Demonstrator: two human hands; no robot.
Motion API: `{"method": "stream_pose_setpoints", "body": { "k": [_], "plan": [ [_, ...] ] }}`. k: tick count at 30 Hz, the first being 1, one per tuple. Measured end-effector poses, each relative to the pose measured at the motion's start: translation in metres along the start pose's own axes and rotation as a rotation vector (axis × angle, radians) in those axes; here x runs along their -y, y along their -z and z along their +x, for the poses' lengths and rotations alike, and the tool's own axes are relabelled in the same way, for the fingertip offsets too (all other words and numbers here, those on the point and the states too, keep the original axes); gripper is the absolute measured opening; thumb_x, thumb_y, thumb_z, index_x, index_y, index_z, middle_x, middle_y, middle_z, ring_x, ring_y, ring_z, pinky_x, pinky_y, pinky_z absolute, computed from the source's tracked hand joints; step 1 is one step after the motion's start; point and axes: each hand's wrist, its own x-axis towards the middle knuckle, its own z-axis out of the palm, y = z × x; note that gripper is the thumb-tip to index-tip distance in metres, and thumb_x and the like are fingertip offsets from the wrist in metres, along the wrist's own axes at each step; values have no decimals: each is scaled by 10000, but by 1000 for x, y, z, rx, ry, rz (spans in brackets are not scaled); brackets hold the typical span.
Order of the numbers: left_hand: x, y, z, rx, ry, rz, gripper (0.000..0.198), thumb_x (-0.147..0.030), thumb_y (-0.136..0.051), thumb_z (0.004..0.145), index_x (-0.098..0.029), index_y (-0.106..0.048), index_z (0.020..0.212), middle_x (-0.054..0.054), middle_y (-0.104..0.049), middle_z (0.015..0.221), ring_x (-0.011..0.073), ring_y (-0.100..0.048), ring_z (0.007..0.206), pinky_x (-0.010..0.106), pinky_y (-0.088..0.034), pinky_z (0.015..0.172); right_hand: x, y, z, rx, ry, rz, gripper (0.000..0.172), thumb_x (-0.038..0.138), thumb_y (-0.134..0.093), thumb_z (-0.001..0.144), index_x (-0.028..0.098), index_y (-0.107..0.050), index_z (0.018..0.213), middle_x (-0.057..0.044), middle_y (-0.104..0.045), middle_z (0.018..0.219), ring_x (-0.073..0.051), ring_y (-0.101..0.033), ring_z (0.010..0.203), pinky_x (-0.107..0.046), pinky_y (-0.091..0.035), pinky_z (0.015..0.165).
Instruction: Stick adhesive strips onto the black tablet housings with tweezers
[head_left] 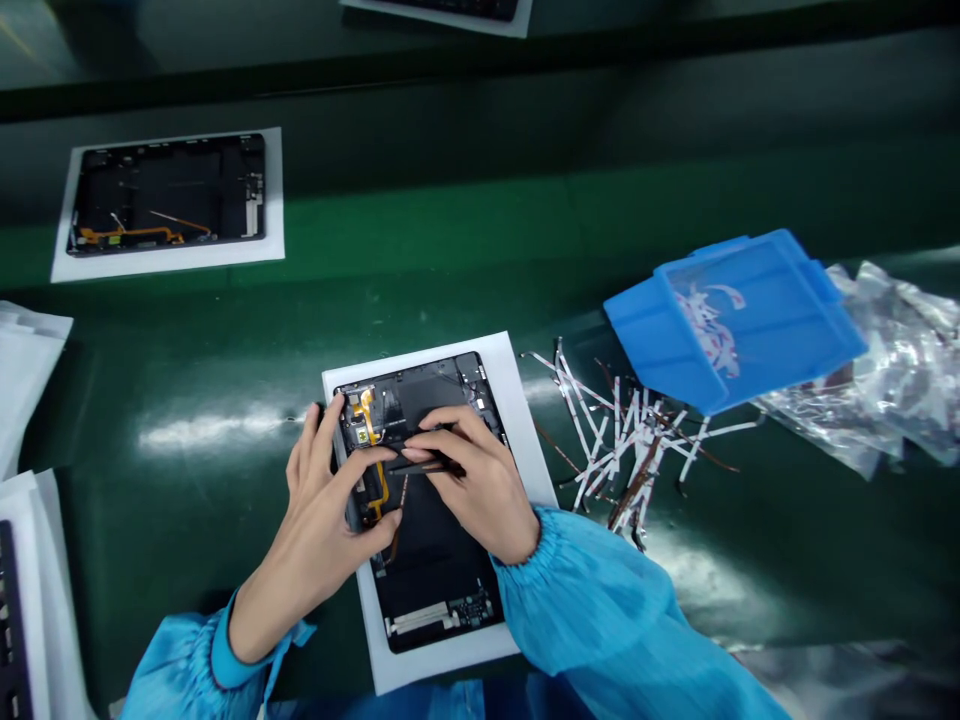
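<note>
An opened tablet housing (442, 560) lies on a white sheet (536, 460) in front of me, with orange flex cables (367, 410) along its left side. Spread over that left side is my left hand (322, 510). Its thumb and fingers are apart; some fingertips rest at the upper left edge, while the thumb lies by a thin brown strip cable (397, 530). My right hand (480, 480) pinches dark tweezers (424, 468) over the middle of the housing, their tips pointing left, close to the left index finger. What the tips touch is too small to tell.
Loose white and brown strip cables (637, 450) lie in a heap on the right. Beyond them a blue tray (765, 310) with small white scraps rests against clear plastic bags (900, 370). Another tablet housing (169, 190) sits far left. White sheets (30, 360) edge the left.
</note>
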Motion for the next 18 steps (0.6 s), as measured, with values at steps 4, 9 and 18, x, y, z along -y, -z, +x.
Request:
{"method": "stream_pose_setpoints", "body": {
  "k": [4, 9, 18],
  "plan": [
    [0, 0, 1, 27, -15, 25, 376, -220, -641, 860, -277, -542, 1218, 63, -66, 1677, 375, -20, 1536, 678, -157, 1174, 0, 2, -1, 11, 66, 90, 210, 35, -580, 885, 206, -693, 930, -49, -612, 1015, -160, -659, 883, -288, -575, 753],
    [1, -3, 0, 13, -10, 25, 382, -215, -648, 834, -280, -546, 1196, 54, -85, 1676, 355, -26, 1539, 648, -170, 1184, 0, 0, -3, -70, 81, 134, 86, 140, -680, 890, 217, -714, 905, -32, -566, 1009, -112, -608, 727, -274, -556, 668],
    [3, -7, -2, -66, -35, 26, 366, -223, -652, 825, -257, -540, 1172, 96, -159, 1661, 351, -62, 1538, 634, -203, 1180, 0, -9, 0, -101, -2, -126, 121, 83, -665, 861, 178, -730, 899, -73, -562, 1083, -125, -559, 690, -297, -528, 622]
  ]
}}
